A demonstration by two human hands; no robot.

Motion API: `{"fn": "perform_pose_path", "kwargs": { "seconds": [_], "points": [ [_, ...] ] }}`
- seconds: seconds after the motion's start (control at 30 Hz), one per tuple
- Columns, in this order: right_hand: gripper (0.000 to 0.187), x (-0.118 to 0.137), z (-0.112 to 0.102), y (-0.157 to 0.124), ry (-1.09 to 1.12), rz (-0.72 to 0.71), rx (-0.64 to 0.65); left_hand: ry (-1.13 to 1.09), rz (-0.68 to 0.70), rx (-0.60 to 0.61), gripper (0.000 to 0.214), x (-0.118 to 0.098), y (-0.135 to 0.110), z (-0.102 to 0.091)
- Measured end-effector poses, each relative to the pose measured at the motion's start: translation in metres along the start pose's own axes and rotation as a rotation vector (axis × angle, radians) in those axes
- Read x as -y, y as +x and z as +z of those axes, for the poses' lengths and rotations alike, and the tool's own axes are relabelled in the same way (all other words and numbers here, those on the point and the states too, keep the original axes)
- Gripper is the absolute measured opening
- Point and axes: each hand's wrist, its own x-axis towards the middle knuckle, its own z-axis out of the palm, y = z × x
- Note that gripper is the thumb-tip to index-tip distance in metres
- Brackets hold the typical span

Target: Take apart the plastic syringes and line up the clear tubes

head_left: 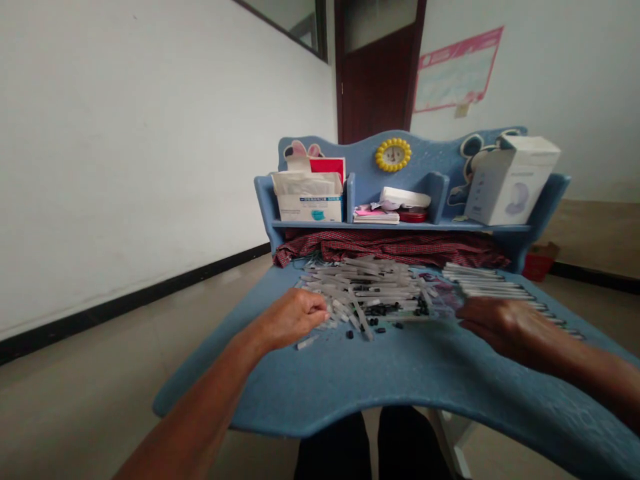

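Observation:
My left hand [297,315] is closed, fingers curled in, at the left edge of a heap of clear pen barrels [370,273]. Whitish pen caps [340,310] lie by its fingertips; what it holds, if anything, is hidden. Small black pen parts [383,309] are scattered at the heap's front. On the right, my right hand [505,323] is also closed and slightly blurred, and its grip is hidden. It is beside a row of pens [495,285] laid side by side. Purple-tinted clear plastic [443,297] lies between the heap and that row.
The blue desk [350,380] has a curved front edge above my knees. Behind the heap lies a red checked cloth [390,247]. The raised shelf holds a mask box [310,207], papers [375,217], a red round tin [414,217] and a white carton [513,183].

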Motion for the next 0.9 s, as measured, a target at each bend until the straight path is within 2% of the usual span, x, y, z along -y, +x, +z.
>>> {"fn": "perform_pose_path", "kwargs": {
  "seconds": [0.03, 0.07, 0.17, 0.37, 0.5, 0.63, 0.77, 0.83, 0.9],
  "points": [
    [0.026, 0.016, -0.004, 0.007, 0.059, -0.116, 0.090, 0.008, 0.000, 0.019, 0.020, 0.000, -0.002, 0.000],
    [0.029, 0.031, -0.007, 0.014, 0.087, -0.171, 0.120, 0.016, 0.000, 0.039, 0.019, 0.000, -0.004, 0.000],
    [0.029, 0.069, -0.010, 0.030, 0.151, -0.260, 0.152, 0.036, -0.006, 0.063, 0.018, -0.002, -0.014, 0.000],
    [0.036, 0.118, 0.002, 0.061, 0.061, -0.097, 0.235, 0.088, -0.016, 0.055, 0.017, -0.003, -0.030, 0.000],
    [0.034, 0.129, 0.007, 0.074, 0.050, -0.041, 0.276, 0.168, 0.005, 0.065, 0.017, 0.001, -0.038, 0.000],
    [0.033, 0.127, 0.005, 0.072, 0.083, 0.037, 0.250, 0.245, 0.040, 0.039, 0.017, 0.009, -0.045, 0.003],
    [0.030, 0.125, -0.001, 0.061, 0.111, 0.114, 0.144, 0.301, 0.159, -0.152, 0.016, 0.005, -0.048, 0.010],
    [0.029, 0.129, -0.003, 0.054, 0.130, 0.091, 0.088, 0.332, 0.273, -0.265, 0.020, -0.004, -0.046, 0.013],
    [0.027, 0.137, -0.005, 0.045, 0.174, 0.022, 0.048, 0.378, 0.422, -0.294, 0.028, -0.018, -0.042, 0.017]
  ]
}}
